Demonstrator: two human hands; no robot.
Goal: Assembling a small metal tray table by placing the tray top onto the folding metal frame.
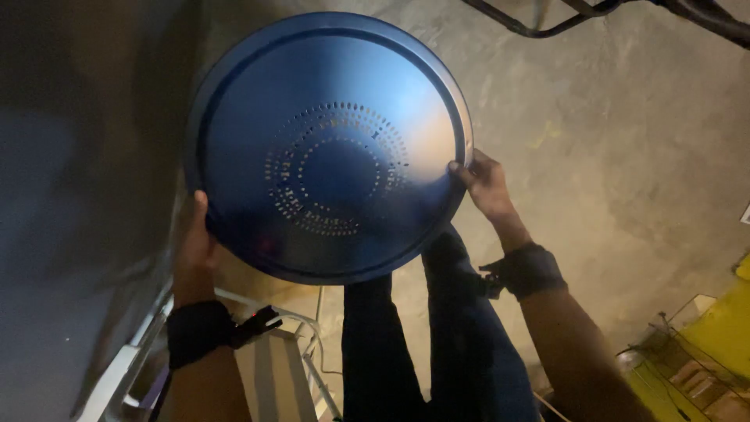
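Both hands grip round blue perforated disc (328, 148) at rim.

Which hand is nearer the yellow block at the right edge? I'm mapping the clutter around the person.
Right. The right hand grips the round blue perforated pan on the side toward the yellow block; the left hand holds the pan's opposite rim.

Both arms are reaching forward and downward, spread apart, each wearing a dark band at the wrist. The left hand (194, 246) is gripping with its thumb lying up along an edge, fingers hidden behind. The right hand (486, 184) is clasping from the opposite side, fingers curled inward.
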